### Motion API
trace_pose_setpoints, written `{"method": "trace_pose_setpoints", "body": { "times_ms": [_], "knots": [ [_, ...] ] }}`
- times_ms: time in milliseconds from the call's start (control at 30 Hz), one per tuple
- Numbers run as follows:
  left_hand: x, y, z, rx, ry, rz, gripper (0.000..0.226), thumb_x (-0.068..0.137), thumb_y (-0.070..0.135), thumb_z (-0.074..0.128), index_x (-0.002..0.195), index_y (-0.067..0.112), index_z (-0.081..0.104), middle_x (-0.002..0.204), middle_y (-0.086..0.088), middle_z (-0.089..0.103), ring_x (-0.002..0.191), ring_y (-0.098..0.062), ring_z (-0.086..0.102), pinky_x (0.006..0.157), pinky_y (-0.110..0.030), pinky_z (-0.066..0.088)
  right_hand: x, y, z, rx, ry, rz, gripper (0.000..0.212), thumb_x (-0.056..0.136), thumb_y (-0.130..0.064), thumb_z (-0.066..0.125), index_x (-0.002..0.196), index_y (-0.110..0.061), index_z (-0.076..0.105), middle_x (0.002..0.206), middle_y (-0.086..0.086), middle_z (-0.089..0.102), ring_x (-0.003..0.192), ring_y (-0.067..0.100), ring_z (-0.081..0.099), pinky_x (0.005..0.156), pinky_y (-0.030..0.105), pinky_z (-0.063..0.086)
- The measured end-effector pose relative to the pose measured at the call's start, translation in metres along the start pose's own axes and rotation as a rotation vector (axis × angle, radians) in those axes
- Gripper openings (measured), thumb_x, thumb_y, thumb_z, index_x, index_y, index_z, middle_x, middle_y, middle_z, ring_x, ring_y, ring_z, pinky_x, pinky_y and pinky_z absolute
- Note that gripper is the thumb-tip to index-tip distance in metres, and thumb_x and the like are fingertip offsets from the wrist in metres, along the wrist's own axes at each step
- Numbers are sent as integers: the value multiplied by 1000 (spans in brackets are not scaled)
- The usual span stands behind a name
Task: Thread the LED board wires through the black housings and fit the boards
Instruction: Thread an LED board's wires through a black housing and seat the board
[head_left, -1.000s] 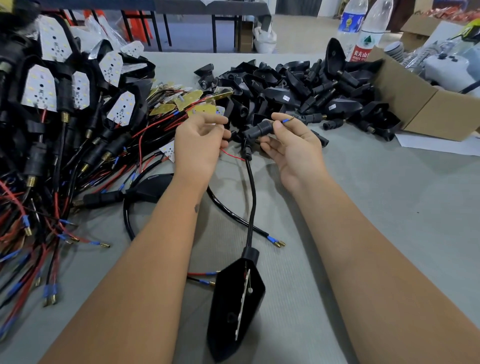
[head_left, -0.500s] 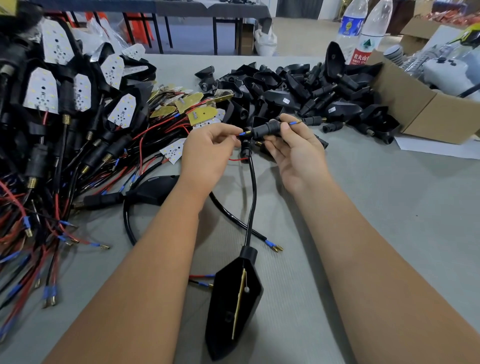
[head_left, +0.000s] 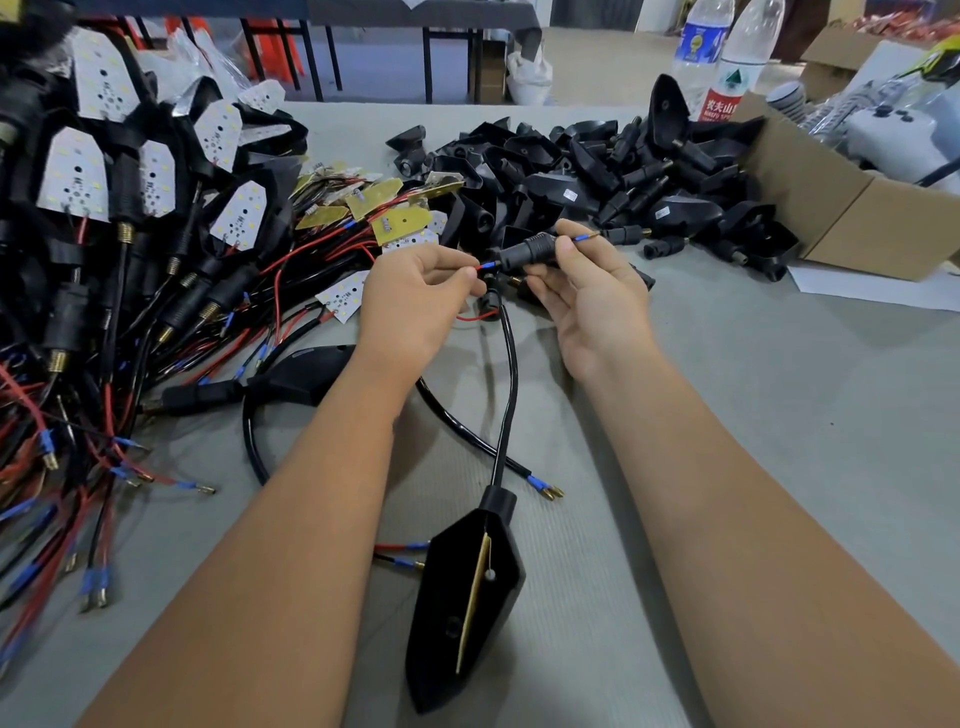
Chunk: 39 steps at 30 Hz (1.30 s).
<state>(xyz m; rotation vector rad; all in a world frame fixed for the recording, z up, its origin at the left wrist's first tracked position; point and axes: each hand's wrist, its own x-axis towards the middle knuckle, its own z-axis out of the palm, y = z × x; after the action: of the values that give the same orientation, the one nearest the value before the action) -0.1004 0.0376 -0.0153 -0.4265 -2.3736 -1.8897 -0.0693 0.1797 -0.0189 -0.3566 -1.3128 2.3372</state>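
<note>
My right hand (head_left: 587, 291) grips a small black tubular stem piece (head_left: 525, 251); a blue-sleeved wire tip (head_left: 587, 237) pokes out of its far end. My left hand (head_left: 415, 296) pinches a red wire (head_left: 480, 268) at the stem's near end, and a red loop (head_left: 475, 317) hangs below. From there a black cable (head_left: 508, 395) hangs down to a black housing (head_left: 467, 597) with an LED board standing edgewise inside it, near the table's front.
A heap of finished lamps with white LED boards and red and black wires (head_left: 130, 249) fills the left. Empty black housings (head_left: 597, 176) are piled at the back. A cardboard box (head_left: 852, 208) and two bottles (head_left: 722, 67) stand at the right. Another wired housing (head_left: 306, 369) lies beside my left forearm.
The blue wire tip has come further out of the stem's far end. My left hand shifted right to the stem's near end and now pinches the red wire there.
</note>
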Motion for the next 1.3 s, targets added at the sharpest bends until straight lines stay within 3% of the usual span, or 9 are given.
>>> {"method": "trace_pose_setpoints", "body": {
  "times_ms": [233,400,533,733,867,933,1067,1233,1300],
  "knots": [
    [0,0,-1,-11,7,15,16,91,4,62,87,18,70,74,6,73,60,-1,63,66,-18,52,-2,-1,1,-55,-9,-33,17,97,-3,54,95,-16,65,84,2,66,68,12,64,73,23,55],
    [-3,1,3,60,16,44,21,89,9,66,80,28,68,76,8,72,69,-7,68,79,-29,58,-7,-1,4,-142,-22,-90,14,95,-1,56,92,-12,65,75,3,68,66,14,64,72,24,57],
    [-3,2,4,77,39,67,13,90,13,66,94,25,61,78,11,72,77,-8,70,82,-30,55,-8,-2,4,-162,-70,-65,9,94,-4,59,94,-12,63,83,6,67,76,20,64,78,28,56],
    [-2,-1,6,176,11,44,8,93,25,62,101,22,62,79,14,71,79,0,66,75,-19,48,-8,-3,2,-167,-112,-41,25,88,6,61,101,-15,62,73,1,66,75,16,63,80,29,54],
    [-1,0,5,179,-16,-15,13,95,24,56,91,19,68,81,7,72,82,-8,68,81,-27,52,-4,-3,1,-55,-31,-12,24,88,6,62,104,-11,61,70,-1,62,69,13,62,74,24,55],
    [-2,2,4,134,-24,-10,14,94,20,58,86,18,70,77,7,72,77,-8,68,76,-23,52,-2,-3,0,-42,-49,3,22,89,5,63,105,-10,60,73,1,63,67,12,62,72,23,55],
    [-6,5,4,94,-87,53,17,93,13,62,79,20,71,66,11,68,60,5,61,62,-8,45,-4,-3,1,-169,-220,-13,14,92,0,58,85,-8,66,73,0,68,63,7,62,68,22,51],
    [-7,8,7,116,-91,30,21,96,19,56,83,21,72,69,11,70,65,5,62,65,-7,45,-5,-5,1,-69,-180,4,21,94,-3,58,76,-12,63,69,-1,68,66,12,60,68,24,52],
    [-6,6,8,172,-78,19,19,96,21,56,86,20,73,71,10,70,68,2,62,69,-15,48,-5,-4,2,-53,-169,18,20,95,-4,57,77,-12,59,71,1,67,68,14,58,70,25,53]
  ]
}}
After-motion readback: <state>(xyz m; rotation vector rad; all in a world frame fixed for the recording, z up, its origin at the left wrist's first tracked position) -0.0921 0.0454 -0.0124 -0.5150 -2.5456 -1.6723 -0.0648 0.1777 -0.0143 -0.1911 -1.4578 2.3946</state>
